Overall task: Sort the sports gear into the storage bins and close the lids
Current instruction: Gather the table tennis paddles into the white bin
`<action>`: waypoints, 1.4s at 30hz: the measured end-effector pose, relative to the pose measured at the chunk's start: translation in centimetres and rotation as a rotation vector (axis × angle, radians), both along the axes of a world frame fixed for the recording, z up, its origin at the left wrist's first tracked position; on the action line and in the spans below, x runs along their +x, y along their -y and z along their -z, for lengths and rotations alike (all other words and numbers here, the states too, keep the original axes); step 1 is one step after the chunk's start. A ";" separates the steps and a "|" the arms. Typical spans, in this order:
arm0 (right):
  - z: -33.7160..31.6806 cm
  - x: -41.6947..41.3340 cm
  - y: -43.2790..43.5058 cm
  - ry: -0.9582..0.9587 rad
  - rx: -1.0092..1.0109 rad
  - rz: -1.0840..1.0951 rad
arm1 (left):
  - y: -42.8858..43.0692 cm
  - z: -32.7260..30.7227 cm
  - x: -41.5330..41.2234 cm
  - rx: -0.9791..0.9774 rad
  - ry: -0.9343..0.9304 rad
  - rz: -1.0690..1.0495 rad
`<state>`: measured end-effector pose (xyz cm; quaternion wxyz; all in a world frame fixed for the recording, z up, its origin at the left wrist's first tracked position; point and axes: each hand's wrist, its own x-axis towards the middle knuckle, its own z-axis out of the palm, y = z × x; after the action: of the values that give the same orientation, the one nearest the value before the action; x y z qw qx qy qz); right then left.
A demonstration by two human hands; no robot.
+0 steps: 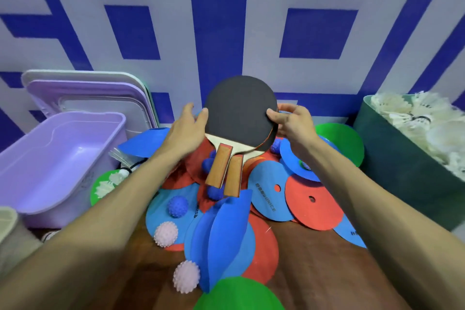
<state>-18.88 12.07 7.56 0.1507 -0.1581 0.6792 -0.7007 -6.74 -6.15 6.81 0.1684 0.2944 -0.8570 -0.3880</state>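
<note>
Black rubber faces the camera on the upper of two stacked table tennis paddles with pale wooden handles, held in the air between both hands above a heap of gear. The left hand grips the blades' left edge, thumb on the black face and fingers behind; the right hand pinches the right edge the same way, so both hands are clamped on the paddles. The two handles splay slightly apart, pointing down toward the person. To do this step well, it seems wise to square the handles so the pair moves as one, keep pressure on both edges so the lower paddle cannot slide out, and carry them level to the empty lilac plastic storage bin at the left, laying them flat on its floor rather than dropping them. Stacked lilac and white lids lean against the wall behind that bin, ready for closing. At the right, a dark green bin is heaped with white feather shuttlecocks. Below the paddles lies a pile of flat round marker discs in blue, red and green, with a spiky blue massage ball and two spiky pale pink balls among them; much sorting appears to remain. Everything rests on a dark brown wooden surface, against a wall painted pale grey with bold blue geometric bands.
</note>
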 end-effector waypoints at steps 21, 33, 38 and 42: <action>-11.6 6.5 -26.8 -0.722 0.794 0.451 | -25.1 -9.1 -0.2 0.101 -0.294 0.502; -8.0 5.3 -43.0 -0.365 0.976 0.596 | -39.4 -4.9 -6.7 0.277 -0.089 0.850; -5.1 4.5 -46.6 -0.223 1.084 0.503 | -43.8 -3.8 -9.8 0.070 0.062 0.948; -2.5 4.0 -48.0 -0.104 1.207 0.414 | -46.2 -2.9 -11.9 -0.141 0.242 1.046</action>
<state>-14.92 60.04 10.02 0.0417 0.0553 0.9771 -0.2011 -18.64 40.06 9.73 -0.1278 -0.1410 -0.9264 -0.3249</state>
